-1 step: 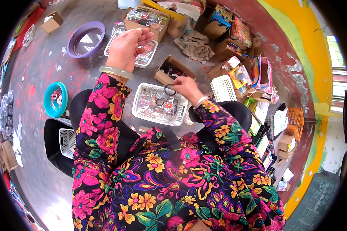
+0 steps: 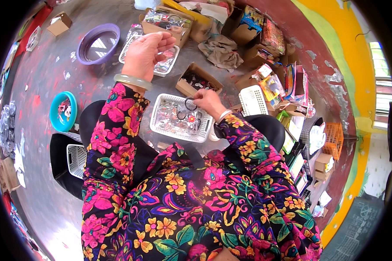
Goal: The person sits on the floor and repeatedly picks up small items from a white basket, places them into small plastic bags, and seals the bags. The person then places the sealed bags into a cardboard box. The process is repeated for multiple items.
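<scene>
Black rings [image 2: 188, 106] pinched in right hand [image 2: 210, 101] over white basket [image 2: 161, 129], thin, looped, left hand [image 2: 146, 51] raised apart, fingers curled, contents unclear.

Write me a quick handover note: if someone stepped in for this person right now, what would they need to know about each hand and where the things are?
Left hand: raised over the floor, fingers pinched on something small that I cannot make out; a pale bangle sits on that wrist.
Right hand: low over the white basket tray, pinching a dark ring-shaped piece.
Things: the tray lies in front of the knees, full of small clear-wrapped items. A cardboard box of dark pieces sits just beyond it, a clear tray under the left hand, and a purple basin further left.
Done or left: cannot tell how many pieces are finished; the tray holds many.
</scene>
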Available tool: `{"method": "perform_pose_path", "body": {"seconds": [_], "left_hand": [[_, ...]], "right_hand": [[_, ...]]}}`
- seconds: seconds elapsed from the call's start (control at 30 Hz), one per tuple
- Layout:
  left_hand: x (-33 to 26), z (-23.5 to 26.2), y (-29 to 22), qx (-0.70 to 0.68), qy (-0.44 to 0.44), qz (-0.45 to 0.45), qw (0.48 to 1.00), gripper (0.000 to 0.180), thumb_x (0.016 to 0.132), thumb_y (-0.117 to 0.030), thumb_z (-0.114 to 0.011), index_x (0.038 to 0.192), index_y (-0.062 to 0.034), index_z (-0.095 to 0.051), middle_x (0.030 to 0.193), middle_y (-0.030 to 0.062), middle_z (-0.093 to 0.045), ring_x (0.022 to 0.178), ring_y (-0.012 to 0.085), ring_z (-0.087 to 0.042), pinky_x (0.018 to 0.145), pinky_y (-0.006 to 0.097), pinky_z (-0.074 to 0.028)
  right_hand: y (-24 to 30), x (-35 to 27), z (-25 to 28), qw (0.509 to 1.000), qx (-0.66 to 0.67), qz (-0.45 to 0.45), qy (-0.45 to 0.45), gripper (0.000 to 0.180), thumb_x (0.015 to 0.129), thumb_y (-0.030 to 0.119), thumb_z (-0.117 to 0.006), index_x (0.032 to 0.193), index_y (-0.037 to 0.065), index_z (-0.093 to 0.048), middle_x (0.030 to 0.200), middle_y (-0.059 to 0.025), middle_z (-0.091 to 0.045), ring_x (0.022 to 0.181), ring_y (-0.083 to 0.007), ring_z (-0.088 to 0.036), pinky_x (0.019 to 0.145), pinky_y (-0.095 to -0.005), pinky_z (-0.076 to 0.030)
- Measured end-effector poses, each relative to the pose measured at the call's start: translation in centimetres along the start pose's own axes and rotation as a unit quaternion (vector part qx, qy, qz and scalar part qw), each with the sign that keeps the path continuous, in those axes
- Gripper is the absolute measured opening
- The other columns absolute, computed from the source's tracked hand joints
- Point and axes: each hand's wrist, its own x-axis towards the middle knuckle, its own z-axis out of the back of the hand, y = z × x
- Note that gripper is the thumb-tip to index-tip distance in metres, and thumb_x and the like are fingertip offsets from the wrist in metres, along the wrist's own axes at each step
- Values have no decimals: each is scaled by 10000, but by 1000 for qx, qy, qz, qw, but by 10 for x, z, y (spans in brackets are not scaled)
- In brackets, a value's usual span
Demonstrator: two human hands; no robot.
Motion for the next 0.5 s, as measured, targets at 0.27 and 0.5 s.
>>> {"method": "perform_pose_path", "body": {"seconds": [0.27,0.5], "left_hand": [[-5,-2,2,20,10,28,999,264,899,-208,-462,1015,3,-570,962,90,-637,825,81,-590,619,172,-424],[-8,-15,0,36,17,50,998,266,911,-228,-454,1018,-14,-572,974,80,-638,820,71,-590,620,167,-424]], "right_hand": [[-51,4,-87,966,197,-156,59,121,675,94,-652,737,1,-607,608,-70,-580,511,-151,-562,475,-269,-444],[-121,19,-100,984,-177,32,-11,109,677,147,-571,657,73,-648,618,-93,-614,575,-231,-606,522,-344,-465]]}}
